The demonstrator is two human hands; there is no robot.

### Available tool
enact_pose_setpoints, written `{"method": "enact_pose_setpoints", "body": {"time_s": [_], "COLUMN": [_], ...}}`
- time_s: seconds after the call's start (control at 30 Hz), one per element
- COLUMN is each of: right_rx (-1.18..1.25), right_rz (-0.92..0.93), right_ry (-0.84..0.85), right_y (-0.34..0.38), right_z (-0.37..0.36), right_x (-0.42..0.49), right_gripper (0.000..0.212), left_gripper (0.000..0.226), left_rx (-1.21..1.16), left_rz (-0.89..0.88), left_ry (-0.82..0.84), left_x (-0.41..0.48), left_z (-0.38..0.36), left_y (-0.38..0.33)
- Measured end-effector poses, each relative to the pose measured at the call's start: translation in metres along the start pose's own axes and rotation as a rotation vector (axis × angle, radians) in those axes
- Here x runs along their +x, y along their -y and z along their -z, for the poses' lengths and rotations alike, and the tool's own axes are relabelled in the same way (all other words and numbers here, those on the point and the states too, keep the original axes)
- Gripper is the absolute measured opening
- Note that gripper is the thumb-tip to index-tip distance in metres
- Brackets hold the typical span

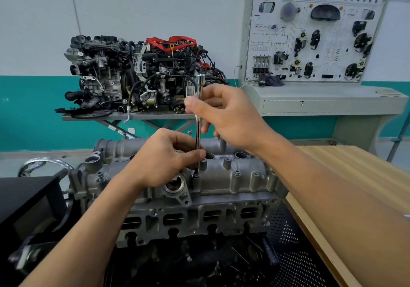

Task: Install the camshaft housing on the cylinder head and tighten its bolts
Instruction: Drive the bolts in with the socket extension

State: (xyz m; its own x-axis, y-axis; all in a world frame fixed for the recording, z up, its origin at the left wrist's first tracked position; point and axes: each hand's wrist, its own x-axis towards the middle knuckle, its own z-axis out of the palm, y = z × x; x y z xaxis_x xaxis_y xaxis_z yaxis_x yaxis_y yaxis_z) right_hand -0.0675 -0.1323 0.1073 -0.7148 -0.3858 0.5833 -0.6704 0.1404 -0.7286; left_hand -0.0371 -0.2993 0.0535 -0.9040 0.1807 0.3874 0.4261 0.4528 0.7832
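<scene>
The grey aluminium camshaft housing (224, 175) sits on the cylinder head (199, 218) in the middle of the view. A long chrome extension bar (199, 100) stands upright with its lower end on a bolt (196, 175) at the housing's near edge. My left hand (164, 160) pinches the bar's lower end just above the bolt. My right hand (224, 116) pinches the bar's upper shaft between thumb and fingers. Other bolts (237, 172) sit in holes along the housing.
A wooden table (355, 187) lies to the right. A black perforated stand (295, 253) holds the head. A black box (28, 206) is at the left. Behind stand two complete engines (137, 71) on a lift table and a white training board (310, 36).
</scene>
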Motion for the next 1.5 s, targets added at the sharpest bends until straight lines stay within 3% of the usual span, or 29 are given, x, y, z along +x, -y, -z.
{"method": "enact_pose_setpoints", "body": {"time_s": [0.17,0.4,0.6,0.83,0.97,1.03,1.5], "right_rx": [0.004,-0.091,0.025,-0.107,-0.005,-0.029,-0.154], "right_rz": [0.037,0.030,0.028,0.060,0.035,0.072,0.168], "right_ry": [0.135,-0.128,0.113,-0.181,0.065,0.107,-0.165], "right_y": [0.000,-0.008,-0.003,-0.014,-0.011,-0.008,-0.013], "right_z": [0.006,-0.006,0.003,-0.003,0.000,0.001,-0.012], "right_x": [-0.002,0.000,-0.001,0.000,0.000,0.000,-0.006], "right_gripper": [0.016,0.025,0.017,0.020,0.020,0.017,0.026], "left_gripper": [0.006,0.007,0.012,0.015,0.015,0.015,0.009], "left_rx": [-0.005,0.001,-0.011,-0.017,-0.013,-0.014,0.039], "left_rz": [0.014,0.039,0.051,0.040,0.033,0.032,0.007], "left_ry": [-0.004,0.000,0.017,0.008,0.013,0.012,-0.007], "left_x": [0.001,0.001,0.002,0.001,0.001,0.001,0.001], "left_z": [0.000,-0.001,0.000,-0.002,-0.001,0.000,0.000], "left_y": [0.001,-0.001,-0.002,0.000,0.000,0.000,0.002]}}
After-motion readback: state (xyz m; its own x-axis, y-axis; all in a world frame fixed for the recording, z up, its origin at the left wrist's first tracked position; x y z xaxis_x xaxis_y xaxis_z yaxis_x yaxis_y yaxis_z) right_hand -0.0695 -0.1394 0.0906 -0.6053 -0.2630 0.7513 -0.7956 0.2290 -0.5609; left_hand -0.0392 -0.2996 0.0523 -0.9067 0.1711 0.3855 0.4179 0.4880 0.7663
